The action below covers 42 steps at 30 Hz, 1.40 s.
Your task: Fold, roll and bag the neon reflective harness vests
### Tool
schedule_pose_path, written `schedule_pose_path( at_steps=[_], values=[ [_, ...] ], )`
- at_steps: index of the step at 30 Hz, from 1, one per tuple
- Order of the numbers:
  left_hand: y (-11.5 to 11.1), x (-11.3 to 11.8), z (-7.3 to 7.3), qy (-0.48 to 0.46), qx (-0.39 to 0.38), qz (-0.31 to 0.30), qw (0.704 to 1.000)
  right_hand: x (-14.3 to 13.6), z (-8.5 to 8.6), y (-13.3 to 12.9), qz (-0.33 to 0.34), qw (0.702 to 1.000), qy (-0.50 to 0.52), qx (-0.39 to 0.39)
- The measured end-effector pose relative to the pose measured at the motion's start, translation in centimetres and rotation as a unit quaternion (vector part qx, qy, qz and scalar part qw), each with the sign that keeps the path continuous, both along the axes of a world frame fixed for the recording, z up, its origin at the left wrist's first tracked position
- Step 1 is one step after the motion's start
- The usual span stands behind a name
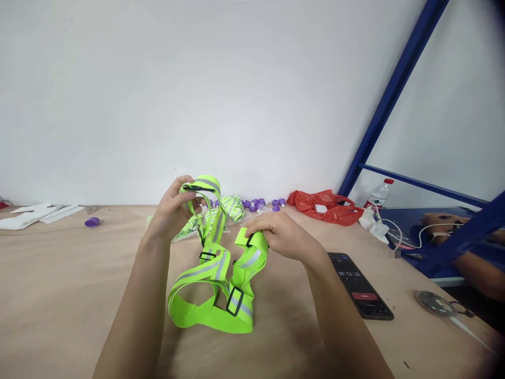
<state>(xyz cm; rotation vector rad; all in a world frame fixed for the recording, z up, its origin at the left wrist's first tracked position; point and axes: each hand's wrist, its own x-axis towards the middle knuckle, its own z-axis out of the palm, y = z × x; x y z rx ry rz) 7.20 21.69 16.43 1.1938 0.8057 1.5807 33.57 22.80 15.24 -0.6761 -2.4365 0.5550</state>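
Both my hands hold up a neon-yellow reflective strap harness (240, 320) with silver stripes and black slide buckles. My left hand (173, 205) pinches its upper loop, where a black strip shows. Around another part of the strap, near a black buckle, the fingers of my right hand (280, 234) are closed. Between the hands the straps hang in loops, the lowest one at or just above the table; I cannot tell which. Behind the harness lie more folded neon straps (233, 207), some in clear plastic bags.
Several purple caps (258, 203) lie along the wall, and a single purple cap (92, 222) is at left near white strips (35, 215). To the right are a red plastic bag (327, 206), a bottle (379, 195), a phone (360, 287), a blue metal frame (389, 113) and another person's arm (479, 271).
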Motion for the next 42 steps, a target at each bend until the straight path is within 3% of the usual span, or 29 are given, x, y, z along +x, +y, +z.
schedule_pose_path(
  at_steps=[3, 8, 13, 18, 23, 25, 30, 34, 39, 42],
  values=[
    [0.1, 1.2, -0.3, 0.060, -0.029, -0.034, 0.997, 0.3, 0.2, -0.4, -0.020, 0.999, 0.017, 0.034],
    [0.1, 2.7, -0.8, 0.136, -0.054, -0.086, 0.985, 0.6, 1.1, -1.1, -0.111, 0.991, 0.022, 0.068],
    [-0.1, 3.3, -0.9, 0.247, -0.030, -0.057, 0.967, 1.0, 1.2, -0.9, -0.112, 0.989, 0.030, 0.093],
    [-0.6, 5.3, -1.0, 0.385, -0.005, -0.001, 0.923, 1.3, 0.8, -0.4, -0.090, 0.991, 0.036, 0.096],
    [-1.5, 7.5, -0.8, 0.515, 0.043, -0.029, 0.856, 1.5, 1.2, -0.8, -0.130, 0.988, 0.022, 0.076],
    [-1.7, 8.1, -0.7, 0.531, 0.048, -0.041, 0.845, 1.6, 1.3, -1.0, -0.161, 0.984, 0.001, 0.077],
    [-1.7, 9.2, -1.5, 0.523, 0.048, -0.022, 0.850, 1.5, 1.3, -1.0, -0.221, 0.967, -0.055, 0.113],
    [-0.9, 9.4, -2.4, 0.494, 0.060, 0.028, 0.867, 1.5, 1.1, -0.9, -0.227, 0.967, -0.054, 0.107],
    [0.2, 9.2, -3.1, 0.373, 0.061, -0.063, 0.924, 2.1, 1.2, -0.8, -0.178, 0.981, -0.003, 0.071],
    [0.6, 9.4, -3.6, 0.259, 0.011, -0.087, 0.962, 2.2, 1.2, -0.9, -0.168, 0.984, 0.015, 0.057]
  ],
)
